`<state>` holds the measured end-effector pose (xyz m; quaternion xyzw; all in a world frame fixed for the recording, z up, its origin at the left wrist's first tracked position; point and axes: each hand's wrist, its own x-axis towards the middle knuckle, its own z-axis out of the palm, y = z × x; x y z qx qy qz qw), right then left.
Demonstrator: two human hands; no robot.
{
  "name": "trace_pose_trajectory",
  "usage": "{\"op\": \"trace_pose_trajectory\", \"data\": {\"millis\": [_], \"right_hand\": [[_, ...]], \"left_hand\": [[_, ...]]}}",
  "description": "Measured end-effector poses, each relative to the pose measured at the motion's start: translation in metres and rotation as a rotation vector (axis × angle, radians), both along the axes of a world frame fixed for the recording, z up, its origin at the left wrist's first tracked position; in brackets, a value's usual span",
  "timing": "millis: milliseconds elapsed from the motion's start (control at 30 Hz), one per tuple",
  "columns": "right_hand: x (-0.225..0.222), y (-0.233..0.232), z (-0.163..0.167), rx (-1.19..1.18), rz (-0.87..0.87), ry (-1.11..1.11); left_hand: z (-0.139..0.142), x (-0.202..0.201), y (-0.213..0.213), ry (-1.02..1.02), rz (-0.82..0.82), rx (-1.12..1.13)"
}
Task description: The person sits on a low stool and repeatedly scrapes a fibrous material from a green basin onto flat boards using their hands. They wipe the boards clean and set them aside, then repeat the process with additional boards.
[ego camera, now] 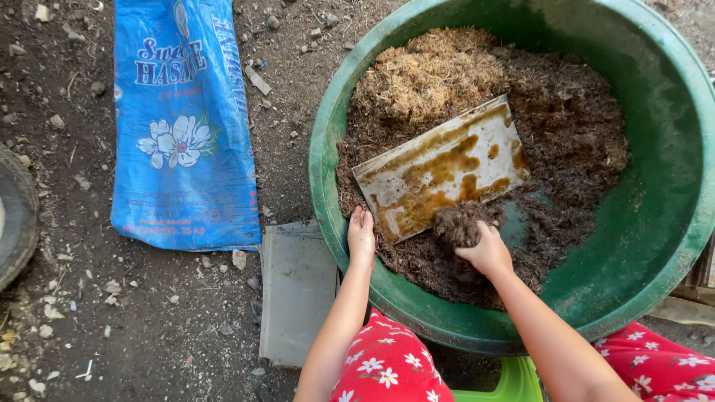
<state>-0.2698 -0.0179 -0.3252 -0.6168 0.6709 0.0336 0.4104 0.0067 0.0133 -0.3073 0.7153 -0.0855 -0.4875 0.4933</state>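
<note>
A big green plastic tub [655,223] sits on the dirt ground in front of me, holding dark brown fibrous soil mix [573,126] and a lighter tan heap [428,74] at its far left. A flat, rust-stained metal sheet [443,167] lies tilted on the mix. My right hand [485,249] is closed around a clump of dark mix [456,225], lifted just above the pile. My left hand [361,237] rests on the tub's near-left rim with its fingertips touching the soil beside the sheet's corner.
A blue woven sack [182,126] with a white flower print lies flat on the ground to the left. A grey flat slab [296,290] lies by the tub. A dark round tyre edge [15,216] shows far left. Pebbles dot the dirt. A green stool [506,383] is under me.
</note>
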Motion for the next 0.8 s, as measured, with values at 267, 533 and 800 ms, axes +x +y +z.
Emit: {"op": "trace_pose_trajectory", "data": {"millis": [267, 533, 800], "right_hand": [[0.12, 0.005, 0.044, -0.343, 0.017, -0.051], [0.134, 0.0, -0.017, -0.504, 0.403, 0.064], [0.009, -0.119, -0.054, -0.452, 0.026, 0.219]], "left_hand": [[0.011, -0.003, -0.01, 0.128, -0.028, 0.317], [-0.001, -0.005, 0.004, 0.377, 0.068, 0.347], [-0.008, -0.003, 0.019, 0.386, -0.008, 0.251]]}}
